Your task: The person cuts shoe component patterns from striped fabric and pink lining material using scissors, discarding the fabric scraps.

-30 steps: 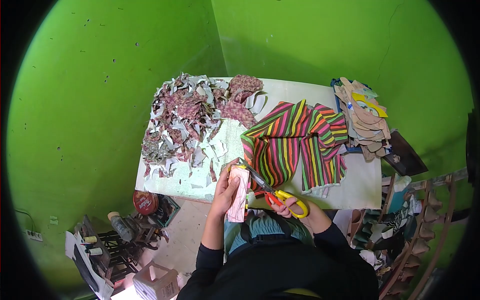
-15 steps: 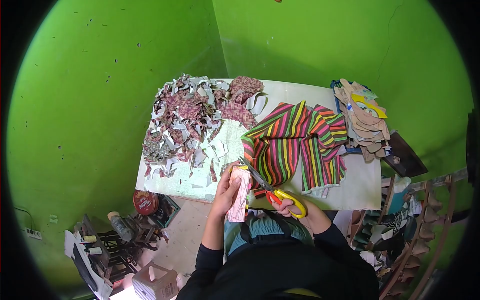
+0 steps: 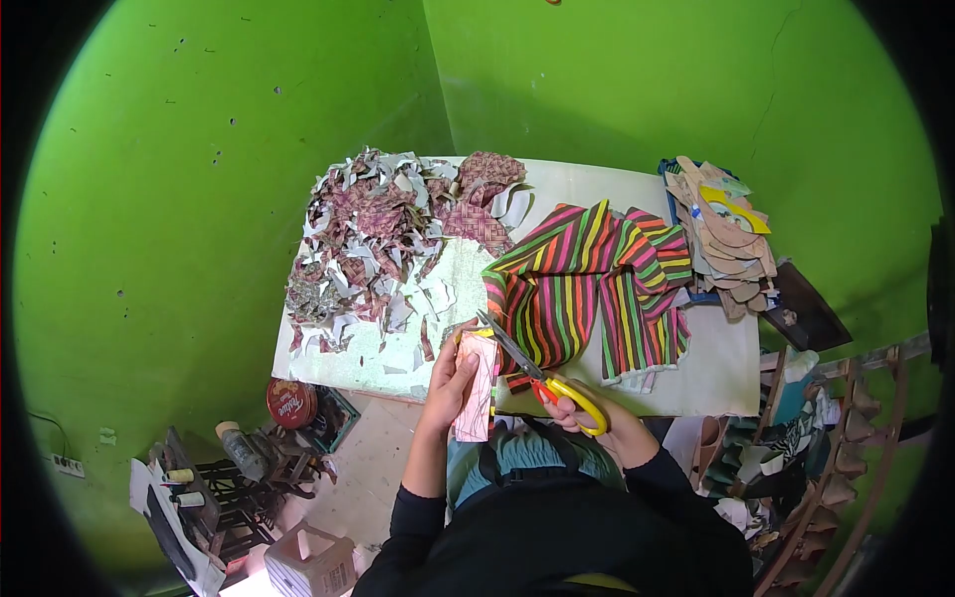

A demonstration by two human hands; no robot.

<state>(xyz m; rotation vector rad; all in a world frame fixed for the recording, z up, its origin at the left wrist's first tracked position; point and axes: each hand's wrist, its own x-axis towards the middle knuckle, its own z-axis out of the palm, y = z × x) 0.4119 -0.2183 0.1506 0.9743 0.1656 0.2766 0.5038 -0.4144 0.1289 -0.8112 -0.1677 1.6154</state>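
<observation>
My left hand (image 3: 453,383) grips a pale pink, line-marked rectangular piece (image 3: 475,398) at the front edge of the table. In my right hand (image 3: 582,410) are scissors (image 3: 589,403) with yellow and red handles. Their blades point up and left, with the tips just above the top of the pink piece. Whether the blades touch it I cannot tell. Beyond the scissors lies striped fabric (image 3: 557,308) in green, pink, yellow and black, its left edge close beside the pink piece.
A heap of patterned and white scraps (image 3: 373,219) covers the left of the white table (image 3: 711,373). Cardboard pieces (image 3: 721,239) are stacked at the right. Below left are a red round tin (image 3: 290,404) and a plastic crate (image 3: 310,565); a rack (image 3: 836,468) stands at lower right.
</observation>
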